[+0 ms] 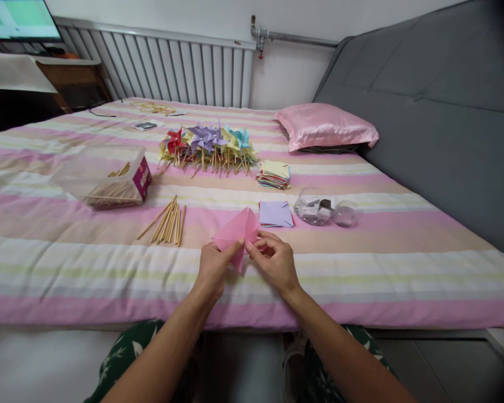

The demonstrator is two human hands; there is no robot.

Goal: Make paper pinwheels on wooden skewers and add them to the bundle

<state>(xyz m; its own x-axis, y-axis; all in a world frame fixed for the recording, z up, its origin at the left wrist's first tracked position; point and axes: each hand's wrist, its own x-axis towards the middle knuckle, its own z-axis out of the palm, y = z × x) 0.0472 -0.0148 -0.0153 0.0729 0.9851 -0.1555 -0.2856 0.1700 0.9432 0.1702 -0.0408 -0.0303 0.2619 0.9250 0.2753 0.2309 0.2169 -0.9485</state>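
Note:
Both my hands hold a folded pink paper (236, 228) just above the striped bed (361, 268). My left hand (213, 267) pinches its lower left edge with thumb and fingers closed. My right hand (274, 261) pinches the paper's right corner, fingers curled. Right behind the paper lies a lilac paper square (276, 214). A loose bundle of wooden sticks (167, 221) lies to the left of my hands.
A row of finished paper pinwheels (208, 145) lies farther back, with a stack of coloured paper squares (274, 174) beside it. A clear box of sticks (105, 178) sits at left, two small clear jars (325, 211) at right. Pink pillow (325, 126) and grey headboard beyond.

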